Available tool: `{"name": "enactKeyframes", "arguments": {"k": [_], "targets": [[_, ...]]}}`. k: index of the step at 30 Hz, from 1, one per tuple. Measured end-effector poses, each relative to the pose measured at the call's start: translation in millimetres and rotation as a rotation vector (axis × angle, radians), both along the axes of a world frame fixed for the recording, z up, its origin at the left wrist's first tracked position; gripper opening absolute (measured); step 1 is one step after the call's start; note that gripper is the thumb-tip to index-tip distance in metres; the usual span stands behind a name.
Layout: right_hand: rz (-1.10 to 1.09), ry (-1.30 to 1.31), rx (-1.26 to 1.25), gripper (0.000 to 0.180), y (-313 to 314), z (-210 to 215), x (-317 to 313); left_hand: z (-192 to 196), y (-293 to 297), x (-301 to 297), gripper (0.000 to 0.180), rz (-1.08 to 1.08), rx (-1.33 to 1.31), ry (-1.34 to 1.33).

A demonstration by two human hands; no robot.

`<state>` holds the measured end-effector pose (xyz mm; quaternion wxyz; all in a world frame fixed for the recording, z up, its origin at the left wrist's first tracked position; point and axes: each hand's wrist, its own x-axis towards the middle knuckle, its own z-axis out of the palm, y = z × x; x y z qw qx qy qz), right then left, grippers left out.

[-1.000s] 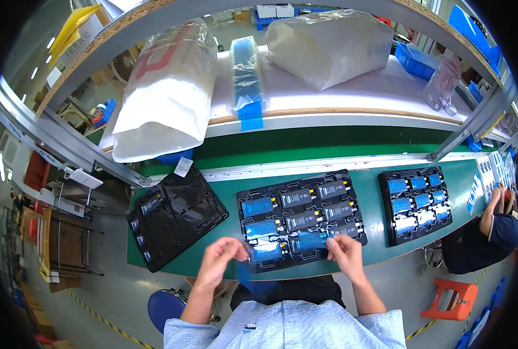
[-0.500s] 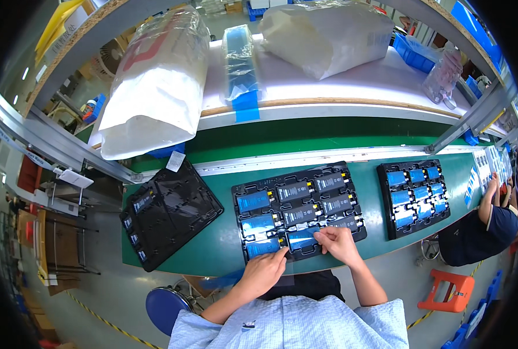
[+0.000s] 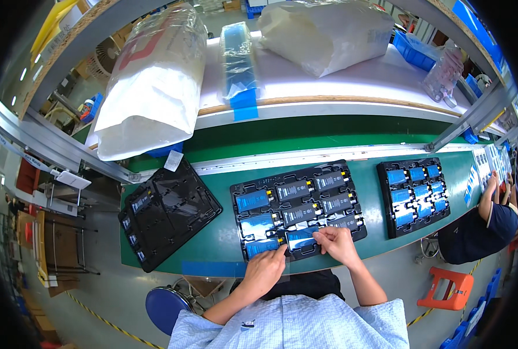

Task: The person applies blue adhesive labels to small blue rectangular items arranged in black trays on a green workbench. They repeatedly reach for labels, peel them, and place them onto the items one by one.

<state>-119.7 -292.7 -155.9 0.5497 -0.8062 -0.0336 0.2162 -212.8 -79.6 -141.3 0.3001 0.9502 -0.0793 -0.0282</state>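
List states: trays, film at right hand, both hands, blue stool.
Left tray: askew, few packs showing
Middle tray: left column blue-topped, right column dark
Right tray: nine packs, all blue-topped
Blue film: pinched, over bottom-middle pack
Right hand: pinching blue film
Left hand: at middle tray's near edge, grip unclear
Blue stool: unoccupied

Between the middle tray [image 3: 249, 184] and the right tray [image 3: 386, 203] I see a steady lane of bare bench [image 3: 367, 187]. The gap toward the left tray [image 3: 183, 198] pinches tight at that tray's corner, widening in front and behind. A rail [image 3: 282, 161] bars the back; above it runs the shelf [image 3: 329, 109], a bag [image 3: 145, 136] jutting past its edge on the left. A slanted post [image 3: 460, 125] narrows the back right. The left hand [image 3: 266, 270] and right hand [image 3: 337, 244] crowd the middle tray's near row, with only a small opening between their fingertips. A blue strip [image 3: 212, 269] lies along the near edge, left of the hands.
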Motion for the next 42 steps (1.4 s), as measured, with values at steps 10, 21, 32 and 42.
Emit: {"name": "enactKeyframes", "arguments": {"k": [10,21,32,42], "targets": [[-0.006,-0.021,-0.030,0.022,2.0,1.2,0.1,-0.4,-5.1,4.7,0.040,-0.084,0.109,-0.058],[0.010,-0.494,-0.308,0.018,13.0,-2.7,-7.8,-0.3,-10.0,5.8,0.039,-0.068,0.127,-0.064],[0.290,-0.012,0.179,0.025,3.4,13.2,-57.3,13.5,-19.0,-2.4,0.031,0.032,-0.485,0.004],[0.167,0.310,0.399,0.019,-34.6,17.7,-41.5,-5.4,21.4,-14.6,0.025,-0.091,-0.785,0.479]]}}
